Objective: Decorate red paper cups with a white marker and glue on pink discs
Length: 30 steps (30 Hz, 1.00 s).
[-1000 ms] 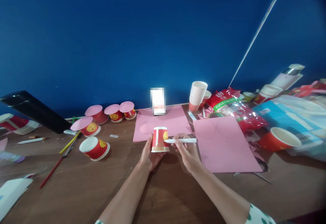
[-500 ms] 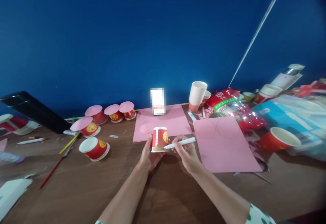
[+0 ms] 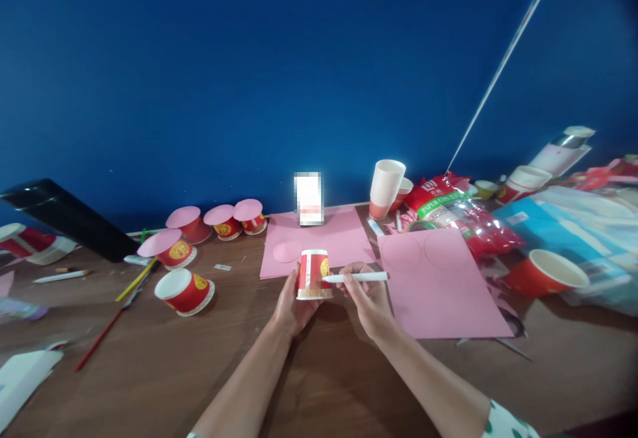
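White pen (image 3: 361,277) had swung nearly level since the previous frame, its tip rising from the lower part of the red cup (image 3: 316,269) to just below the yellow emblem (image 3: 325,268). Cup had hardly shifted; judged as pen work on its wall still in progress, though tip contact could not be confirmed. Cup stood upright, apparently rim down, in front of the rear pink sheet (image 3: 343,238). Left hand (image 3: 292,308) gripped its side, fingers partly hidden behind. Right hand (image 3: 367,298) pinched the pen; both forearms converged from below.
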{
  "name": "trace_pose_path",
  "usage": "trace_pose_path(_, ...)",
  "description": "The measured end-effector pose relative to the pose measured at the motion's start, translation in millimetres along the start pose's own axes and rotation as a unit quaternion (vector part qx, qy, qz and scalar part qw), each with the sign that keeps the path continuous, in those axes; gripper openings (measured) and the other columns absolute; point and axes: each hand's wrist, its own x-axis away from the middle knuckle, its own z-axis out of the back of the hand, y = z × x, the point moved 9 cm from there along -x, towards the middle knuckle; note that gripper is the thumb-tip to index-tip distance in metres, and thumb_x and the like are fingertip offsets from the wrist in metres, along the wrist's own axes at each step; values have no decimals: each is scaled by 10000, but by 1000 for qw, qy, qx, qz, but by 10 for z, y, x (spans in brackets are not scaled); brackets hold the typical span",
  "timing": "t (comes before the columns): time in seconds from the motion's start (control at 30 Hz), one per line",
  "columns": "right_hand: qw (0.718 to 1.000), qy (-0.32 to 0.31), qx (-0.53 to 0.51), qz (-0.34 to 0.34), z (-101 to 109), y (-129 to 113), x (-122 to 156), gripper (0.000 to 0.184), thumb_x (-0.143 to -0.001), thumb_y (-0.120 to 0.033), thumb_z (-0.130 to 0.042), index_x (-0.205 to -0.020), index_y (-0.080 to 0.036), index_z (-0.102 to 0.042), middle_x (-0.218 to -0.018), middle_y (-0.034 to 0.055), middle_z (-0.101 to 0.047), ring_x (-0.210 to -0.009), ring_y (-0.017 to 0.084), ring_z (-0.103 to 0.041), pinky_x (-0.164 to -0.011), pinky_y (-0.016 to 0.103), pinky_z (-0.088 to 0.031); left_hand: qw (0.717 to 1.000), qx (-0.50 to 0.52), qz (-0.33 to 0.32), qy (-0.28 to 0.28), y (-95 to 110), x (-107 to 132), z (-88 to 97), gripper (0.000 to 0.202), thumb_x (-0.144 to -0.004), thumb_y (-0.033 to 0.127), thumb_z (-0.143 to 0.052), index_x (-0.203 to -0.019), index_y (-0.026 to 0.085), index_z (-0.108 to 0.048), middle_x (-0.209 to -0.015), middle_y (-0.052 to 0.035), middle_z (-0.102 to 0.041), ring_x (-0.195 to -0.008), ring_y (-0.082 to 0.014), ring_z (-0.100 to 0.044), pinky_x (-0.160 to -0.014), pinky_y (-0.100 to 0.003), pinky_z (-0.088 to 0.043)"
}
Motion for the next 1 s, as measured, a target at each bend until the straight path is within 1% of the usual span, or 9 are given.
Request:
trace_pose_path(0.1,1000,19,5,5,50,24,-7,158,-833,-348,-581,-813,-192,-567,-707,2,-582,-662,124,-542,-576,230,-418,1000,9,-2,24,3,-12,45,353,-849,400,-486,-962,95,-625,-866,-95,-693,-753,-201,-635,-695,-327,-501)
trace_pose_path(0.2,999,27,23,14,79,29,-9,152,-842,-338,-571,-807,-191,-567,-696,-2,-585,-659,121,-533,-589,230,-413,999,13,-4,33,3,-20,65,348,-845,398,-496,-968,95,-618,-852,-92,-693,-735,-199,-637,-678,-331,-508)
trace_pose_path(0.63,1000,11,22,6,42,31,-16,147,-834,-335,-580,-816,-189,-582,-695,-2,-597,-640,114,-552,-565,215,-429,1000,13,-4,21,-1,-17,53,361,-852,400,-482,-970,88,-620,-860,-99,-693,-748,-197,-639,-688,-322,-512)
trace_pose_path(0.83,999,27,19,5,64,35,-4,166,-830,-353,-581,-823,-187,-575,-689,0,-598,-642,120,-560,-569,220,-438,1000,14,-1,20,-17,-17,76,348,-853,391,-483,-973,96,-622,-869,-94,-695,-749,-196,-636,-699,-333,-511)
trace_pose_path(1.0,1000,14,18,-2,33,44,-12,171,-826,-359,-584,-816,-189,-579,-691,1,-595,-643,122,-561,-556,217,-438,1000,10,-1,19,-11,-14,47,374,-850,403,-485,-981,82,-623,-879,-105,-693,-766,-200,-636,-704,-324,-506)
